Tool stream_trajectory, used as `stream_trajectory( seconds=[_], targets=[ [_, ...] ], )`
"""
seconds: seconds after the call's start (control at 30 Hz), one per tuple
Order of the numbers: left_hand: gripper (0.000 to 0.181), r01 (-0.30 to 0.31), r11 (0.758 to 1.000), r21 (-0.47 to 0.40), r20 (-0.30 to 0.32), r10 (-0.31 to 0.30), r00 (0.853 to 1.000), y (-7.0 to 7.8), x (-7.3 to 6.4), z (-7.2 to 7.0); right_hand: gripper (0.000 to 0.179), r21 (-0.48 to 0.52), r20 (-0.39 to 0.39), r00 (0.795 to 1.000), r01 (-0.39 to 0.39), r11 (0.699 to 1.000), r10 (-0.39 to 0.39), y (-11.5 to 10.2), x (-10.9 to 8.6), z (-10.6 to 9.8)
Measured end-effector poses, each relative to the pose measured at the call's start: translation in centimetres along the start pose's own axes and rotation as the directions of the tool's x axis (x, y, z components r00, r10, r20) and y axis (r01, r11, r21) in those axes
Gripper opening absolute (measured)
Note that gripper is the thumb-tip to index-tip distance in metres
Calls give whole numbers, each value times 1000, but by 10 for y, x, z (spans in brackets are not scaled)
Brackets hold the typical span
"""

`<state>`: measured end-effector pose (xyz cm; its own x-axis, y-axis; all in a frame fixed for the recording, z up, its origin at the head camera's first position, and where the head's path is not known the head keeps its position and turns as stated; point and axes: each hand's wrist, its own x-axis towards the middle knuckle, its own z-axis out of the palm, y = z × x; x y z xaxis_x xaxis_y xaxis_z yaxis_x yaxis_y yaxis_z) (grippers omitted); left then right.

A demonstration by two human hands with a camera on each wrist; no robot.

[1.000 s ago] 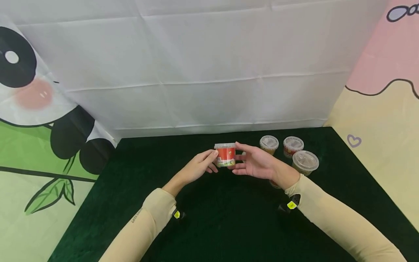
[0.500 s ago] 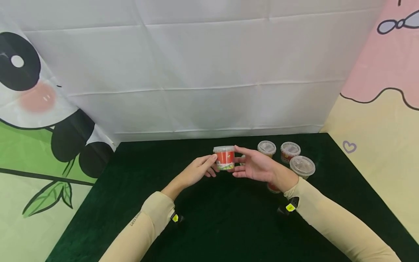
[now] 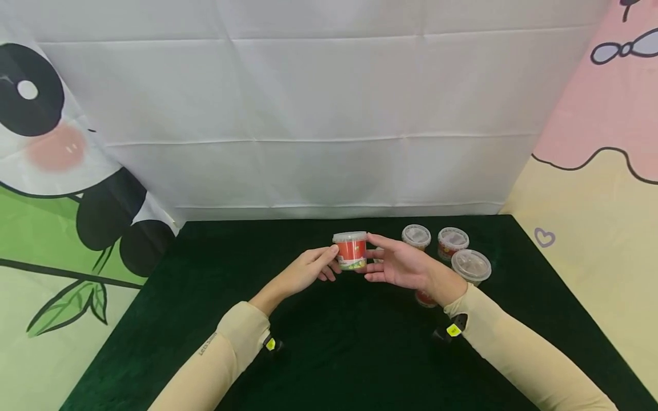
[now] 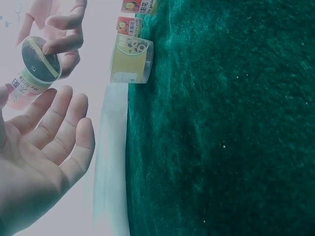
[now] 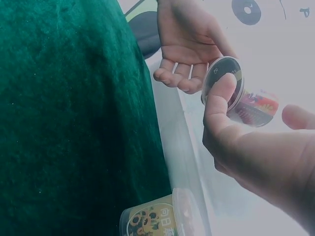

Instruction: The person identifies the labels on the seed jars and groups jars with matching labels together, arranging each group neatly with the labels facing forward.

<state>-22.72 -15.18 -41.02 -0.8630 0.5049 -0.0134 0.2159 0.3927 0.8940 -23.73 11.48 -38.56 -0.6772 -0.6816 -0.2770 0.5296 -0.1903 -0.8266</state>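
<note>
A small clear plastic tub (image 3: 352, 250) with a red label and a pale lid is held upright between both hands, above the dark green cloth. My left hand (image 3: 307, 269) pinches its left side, thumb across the front. Its other fingers spread loosely in the left wrist view. From the right, my right hand (image 3: 403, 265) holds the tub, thumb up at the lid's edge and a fingertip against the base. That round base (image 5: 212, 81) shows dark contents through the plastic in the right wrist view.
Several lidded tubs stand at the right: one tub (image 3: 416, 235) at the back, a red-label tub (image 3: 453, 243) beside it, a wider tub (image 3: 471, 266) in front. Another tub (image 3: 425, 298) is partly hidden under my right wrist. White fabric (image 3: 319, 171) hangs behind the table.
The view has shifted slightly, so the hands and tub sit a little lower and further left in the frame. The hold on the tub looks the same.
</note>
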Motion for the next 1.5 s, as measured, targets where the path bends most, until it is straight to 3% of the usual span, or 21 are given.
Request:
stream_trajectory(
  seconds=[0.47,0.8,1.03,1.27,1.5],
  targets=[
    [58,18,1000,-12,20,-17,1000,-3,1,1,51,1,6,1000,-1,1000,1,1,0,-5],
    [61,-3,1000,0,-9,3,1000,5,4,1,50,-46,43,999,29,999,-27,-2,-2,-2],
    [62,-38,999,-29,8,38,999,13,3,-1,58,-82,80,992,107,991,-100,-11,-9,1],
    [64,-22,999,-34,31,23,999,4,4,0,59,-127,70,994,95,987,-87,-7,-12,3],
    [66,-24,998,-49,35,26,999,6,5,4,56,-149,90,992,100,984,-87,-5,-10,9]
  ],
)
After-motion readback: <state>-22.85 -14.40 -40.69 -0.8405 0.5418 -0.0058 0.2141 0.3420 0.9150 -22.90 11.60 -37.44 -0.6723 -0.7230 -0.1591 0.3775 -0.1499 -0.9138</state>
